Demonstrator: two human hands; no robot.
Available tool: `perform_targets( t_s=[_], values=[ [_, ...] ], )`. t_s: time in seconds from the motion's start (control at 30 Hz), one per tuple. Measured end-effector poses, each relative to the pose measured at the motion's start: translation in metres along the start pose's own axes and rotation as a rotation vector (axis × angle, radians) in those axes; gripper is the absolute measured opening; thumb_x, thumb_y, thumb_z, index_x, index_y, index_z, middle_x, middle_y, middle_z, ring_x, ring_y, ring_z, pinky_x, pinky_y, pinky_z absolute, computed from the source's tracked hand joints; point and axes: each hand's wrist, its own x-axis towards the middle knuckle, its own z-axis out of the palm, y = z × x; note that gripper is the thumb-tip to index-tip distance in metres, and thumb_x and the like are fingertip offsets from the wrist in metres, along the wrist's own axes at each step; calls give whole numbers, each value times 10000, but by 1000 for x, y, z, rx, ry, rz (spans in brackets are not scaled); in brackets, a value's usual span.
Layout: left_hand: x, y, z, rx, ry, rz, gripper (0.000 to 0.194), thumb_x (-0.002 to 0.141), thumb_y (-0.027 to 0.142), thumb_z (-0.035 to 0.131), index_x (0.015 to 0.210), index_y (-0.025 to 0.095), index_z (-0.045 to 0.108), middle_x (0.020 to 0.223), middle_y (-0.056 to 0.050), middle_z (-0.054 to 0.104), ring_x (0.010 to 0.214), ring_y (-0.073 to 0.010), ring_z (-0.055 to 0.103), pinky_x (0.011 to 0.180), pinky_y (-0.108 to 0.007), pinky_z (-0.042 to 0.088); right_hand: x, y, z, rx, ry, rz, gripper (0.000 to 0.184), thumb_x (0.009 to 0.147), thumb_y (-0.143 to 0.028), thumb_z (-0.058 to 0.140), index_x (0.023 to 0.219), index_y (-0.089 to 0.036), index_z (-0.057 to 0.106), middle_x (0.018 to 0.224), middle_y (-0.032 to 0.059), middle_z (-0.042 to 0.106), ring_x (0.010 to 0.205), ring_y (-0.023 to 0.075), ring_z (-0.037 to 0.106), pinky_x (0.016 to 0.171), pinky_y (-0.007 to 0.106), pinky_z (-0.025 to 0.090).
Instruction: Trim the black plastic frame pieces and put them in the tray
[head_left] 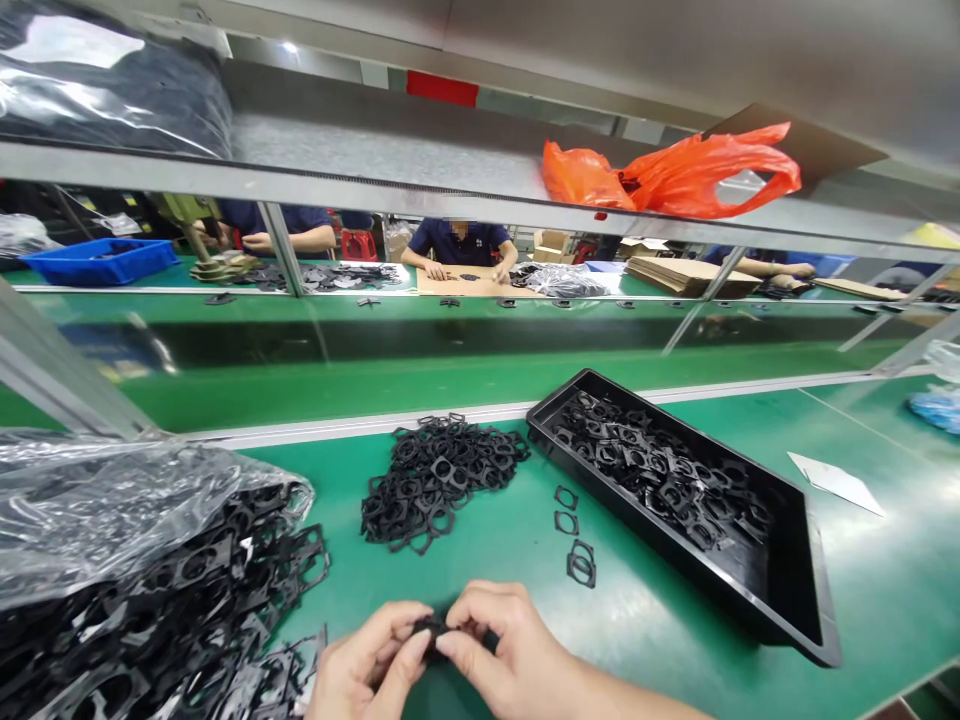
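Tray (776, 585): black plastic, holding gaskets (645, 465) | left hand (367, 660), right hand (510, 640) pinching gasket (433, 630)

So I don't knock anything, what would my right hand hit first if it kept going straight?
The black frame pinched in your right hand comes first; just past it is your left hand, though depth is unclear.

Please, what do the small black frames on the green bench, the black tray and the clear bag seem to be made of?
The frames look like thin matte rubber or foam, being dull and flat, though plastic is possible. The tray seems rigid moulded plastic, semi-gloss, with stiff straight walls. The bag looks like thin glossy polythene, crinkled and bright with reflections.
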Motion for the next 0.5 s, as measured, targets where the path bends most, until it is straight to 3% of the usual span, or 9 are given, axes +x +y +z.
perform_targets(
  t_s=[0.17,0.33,0.5],
  values=[
    [-2,12,-7,175,-70,35,195,816,318,607,917,162,667,720,-28,702,637,-151,666,613,-215,564,1,-5,-3,-16,-24,-5,256,889,-278,480,721,-160,632,645,23,598,609,131,546,588,228,414],
    [-1,24,-6,304,-57,154,147,841,228,570,922,155,668,782,-45,727,677,-151,687,630,-223,571,1,0,-2,-46,2,20,265,903,-259,485,677,-167,588,582,1,557,561,124,519,555,228,398],
    [0,26,-9,517,-83,374,172,842,178,571,994,170,651,956,-78,721,859,-185,683,767,-284,566,-2,8,-2,-165,-38,-132,208,920,-201,436,778,-159,581,652,27,562,588,136,510,563,242,410]
  ],
)
